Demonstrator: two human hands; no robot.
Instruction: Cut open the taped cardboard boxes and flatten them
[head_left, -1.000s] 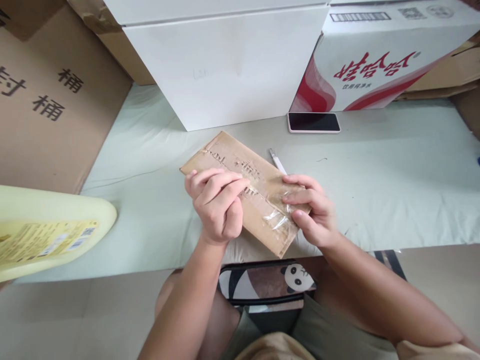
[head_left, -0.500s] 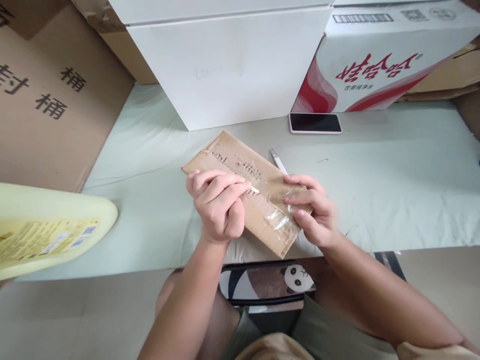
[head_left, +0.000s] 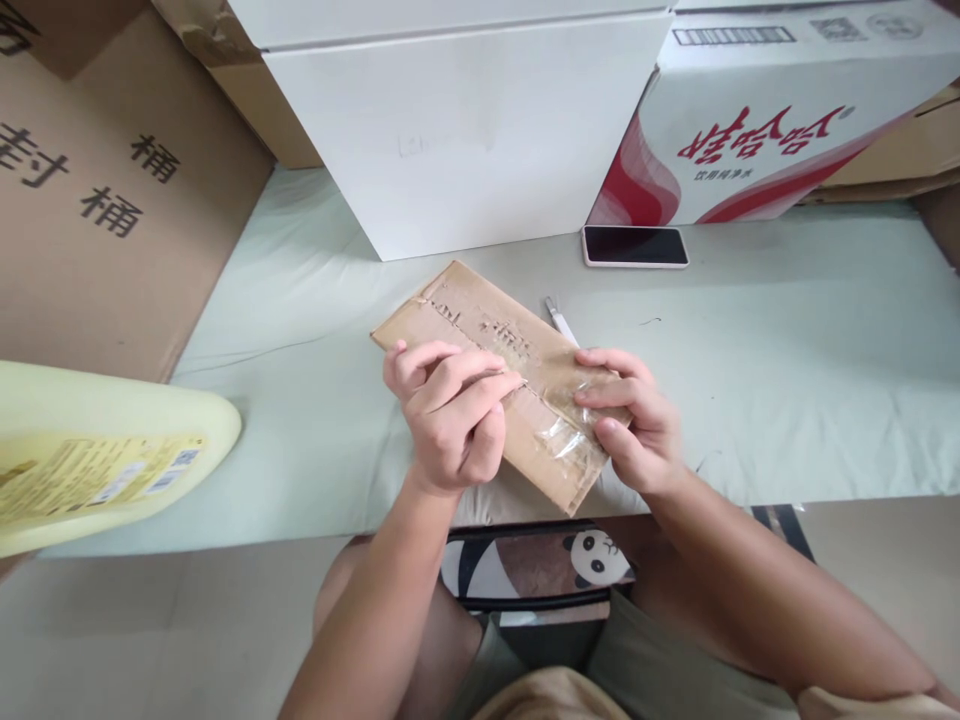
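Note:
A flat brown cardboard box (head_left: 495,310), scuffed and torn along a middle seam, is tilted between my hands above the cloth. Shiny clear tape (head_left: 564,438) covers its near right end. My right hand (head_left: 637,425) grips that end, fingers on top and thumb at the near side. My left hand (head_left: 454,410) is closed over the box's left part, its fingertips pressed at the seam. Whether a strip of tape is pinched there is hidden. Just behind the box lies a slim tool with a white handle and metal tip (head_left: 557,318), partly covered by the box.
A phone (head_left: 636,246) lies before a white box (head_left: 480,140) and a red-and-white carton (head_left: 757,150). To the left are a large brown carton (head_left: 97,270) and a pale yellow bottle (head_left: 150,410). A pale green cloth (head_left: 787,380) covers the surface.
My left fingertips have slid a little to the right along the seam. My right hand keeps its grip on the box's end. The whole view has shifted slightly.

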